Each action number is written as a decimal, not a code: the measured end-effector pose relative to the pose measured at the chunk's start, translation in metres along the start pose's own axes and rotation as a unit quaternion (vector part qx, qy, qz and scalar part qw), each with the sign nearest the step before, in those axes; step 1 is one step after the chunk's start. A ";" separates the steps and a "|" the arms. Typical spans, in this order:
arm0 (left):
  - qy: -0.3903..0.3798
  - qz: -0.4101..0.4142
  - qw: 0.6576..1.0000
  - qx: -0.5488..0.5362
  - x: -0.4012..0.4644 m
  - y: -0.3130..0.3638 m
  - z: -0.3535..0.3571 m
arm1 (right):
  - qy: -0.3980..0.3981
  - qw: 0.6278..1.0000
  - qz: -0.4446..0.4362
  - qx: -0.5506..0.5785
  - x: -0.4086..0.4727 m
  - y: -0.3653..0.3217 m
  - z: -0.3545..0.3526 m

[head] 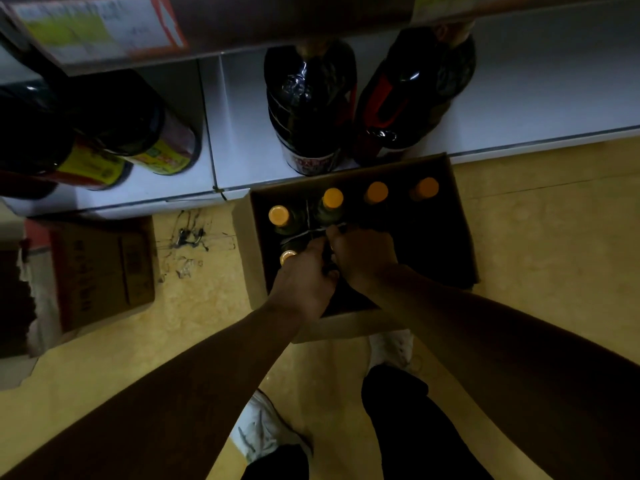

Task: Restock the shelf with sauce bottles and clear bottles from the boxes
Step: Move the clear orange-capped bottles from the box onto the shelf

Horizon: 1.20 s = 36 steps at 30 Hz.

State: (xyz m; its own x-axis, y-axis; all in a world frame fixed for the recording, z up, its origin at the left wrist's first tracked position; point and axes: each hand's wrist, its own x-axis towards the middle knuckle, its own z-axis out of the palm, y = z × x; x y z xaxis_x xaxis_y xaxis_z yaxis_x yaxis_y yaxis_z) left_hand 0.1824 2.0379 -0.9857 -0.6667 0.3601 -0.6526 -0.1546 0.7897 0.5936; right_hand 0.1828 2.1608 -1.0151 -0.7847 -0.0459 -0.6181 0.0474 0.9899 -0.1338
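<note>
Both hands: left hand point(304, 271) and right hand point(360, 252) curled around something dark inside box point(460, 216); item unclear
Bottles: orange-capped bottles point(333, 197) upright in box
Shelf: shelf point(536, 95) holds dark sauce bottles point(308, 109), just behind box

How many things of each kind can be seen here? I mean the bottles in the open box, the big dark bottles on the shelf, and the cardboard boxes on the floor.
Orange-capped bottles in the open box: 5 visible; the hands may hide more.
Big dark bottles on the shelf: 4.
Cardboard boxes on the floor: 2, the open one and a closed one.
Total: 11
</note>
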 end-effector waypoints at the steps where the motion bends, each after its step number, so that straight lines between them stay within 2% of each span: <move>1: -0.004 -0.002 1.000 -0.013 0.000 0.000 0.000 | -0.004 1.000 -0.001 -0.002 0.001 0.000 0.000; 3: -0.009 -0.008 0.999 -0.032 0.001 -0.001 -0.001 | -0.014 1.000 -0.006 -0.005 0.003 0.000 -0.001; 10: -0.007 0.002 1.000 -0.001 -0.006 0.004 -0.008 | -0.012 0.999 -0.028 0.014 -0.016 0.004 -0.016; 21: -0.005 0.056 0.998 0.003 -0.034 0.033 -0.030 | 0.067 0.993 -0.065 0.068 -0.068 0.003 -0.095; 32: -0.005 0.093 0.994 -0.056 -0.077 0.081 -0.082 | 0.154 0.981 -0.090 0.075 -0.134 -0.010 -0.192; 36: -0.008 0.117 0.987 -0.111 -0.099 0.108 -0.108 | 0.168 0.976 -0.109 0.082 -0.163 -0.013 -0.234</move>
State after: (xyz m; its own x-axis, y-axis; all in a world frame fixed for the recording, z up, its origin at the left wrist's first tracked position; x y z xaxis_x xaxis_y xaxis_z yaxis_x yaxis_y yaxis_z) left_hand 0.1531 2.0338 -0.8067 -0.6915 0.5286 -0.4924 -0.1555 0.5568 0.8160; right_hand 0.1652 2.1869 -0.7319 -0.9445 -0.1800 -0.2747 -0.0680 0.9255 -0.3726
